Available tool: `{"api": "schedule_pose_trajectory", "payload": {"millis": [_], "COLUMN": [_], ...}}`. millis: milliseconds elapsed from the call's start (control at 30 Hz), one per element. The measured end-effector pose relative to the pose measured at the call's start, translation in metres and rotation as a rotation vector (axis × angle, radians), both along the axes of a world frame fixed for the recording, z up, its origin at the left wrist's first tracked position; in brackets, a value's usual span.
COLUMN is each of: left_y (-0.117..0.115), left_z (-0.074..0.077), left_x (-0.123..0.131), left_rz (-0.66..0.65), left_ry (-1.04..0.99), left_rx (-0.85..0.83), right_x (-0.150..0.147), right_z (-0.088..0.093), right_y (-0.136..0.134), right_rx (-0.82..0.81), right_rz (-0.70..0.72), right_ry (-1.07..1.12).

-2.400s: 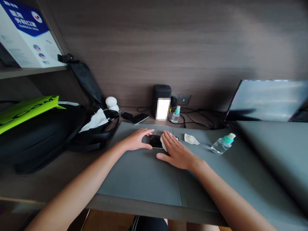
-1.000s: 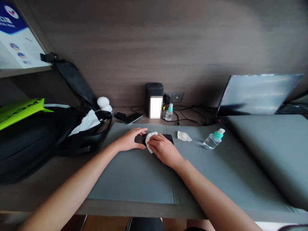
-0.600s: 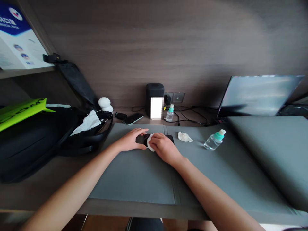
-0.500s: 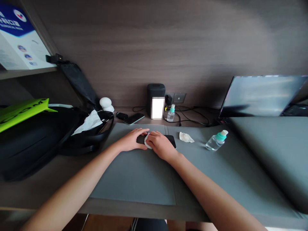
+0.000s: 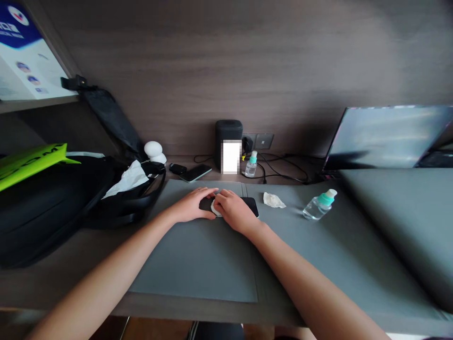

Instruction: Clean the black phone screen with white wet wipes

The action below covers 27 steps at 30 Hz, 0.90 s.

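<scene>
A dark smartphone (image 5: pixel 252 206) lies flat on the grey desk mat (image 5: pixel 198 264), its middle covered by my hands. At its left end my left hand (image 5: pixel 190 206) grips the edges between thumb and fingers. My right hand (image 5: pixel 234 210) is closed on a white tissue (image 5: pixel 214 208) and presses it against the phone's screen. Just right of the phone lies a crumpled white tissue (image 5: pixel 273 200). Farther right, a clear spray bottle (image 5: pixel 318 206) with a teal and white top appears tilted.
Behind the mat stand a black speaker-like box (image 5: pixel 228 128), a smaller spray bottle (image 5: pixel 251 164) and loose cables (image 5: pixel 286 165). A second phone (image 5: pixel 196 173) lies at the back left. A black bag (image 5: pixel 53 208) is on the left; a monitor (image 5: pixel 385 137) stands at the right.
My right hand and the tissue have shifted very slightly on the phone. The left hand keeps its hold. The whole view has tilted a little.
</scene>
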<state>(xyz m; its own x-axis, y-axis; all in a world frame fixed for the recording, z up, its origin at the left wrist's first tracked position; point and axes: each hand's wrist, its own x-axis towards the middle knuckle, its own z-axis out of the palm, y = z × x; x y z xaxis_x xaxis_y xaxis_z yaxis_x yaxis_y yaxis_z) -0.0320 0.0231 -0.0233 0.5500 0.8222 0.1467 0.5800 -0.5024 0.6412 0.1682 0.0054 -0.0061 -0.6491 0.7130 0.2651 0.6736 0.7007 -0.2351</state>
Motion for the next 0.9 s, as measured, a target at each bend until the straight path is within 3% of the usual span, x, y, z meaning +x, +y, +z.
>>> {"api": "schedule_pose_trajectory", "payload": {"millis": [167,300,600,900], "left_y": [-0.003,-0.003,-0.003,-0.005], "left_z": [0.002,0.003,0.002,0.005], "left_x": [0.000,0.000,-0.001,-0.001], "left_rz": [0.005,0.002,0.011,0.010], "left_ry": [-0.006,0.003,0.014,0.043], "left_rx": [-0.022,-0.021,-0.043,-0.022], "right_x": [0.024,0.044,0.013,0.066], "right_z": [0.006,0.011,0.002,0.007], "right_y": [0.002,-0.003,-0.001,0.000], "right_rx": [-0.042,-0.083,-0.088,-0.156], "right_rz": [-0.113,-0.102,-0.052,-0.171], "right_ry": [0.016,0.029,0.098,0.141]}}
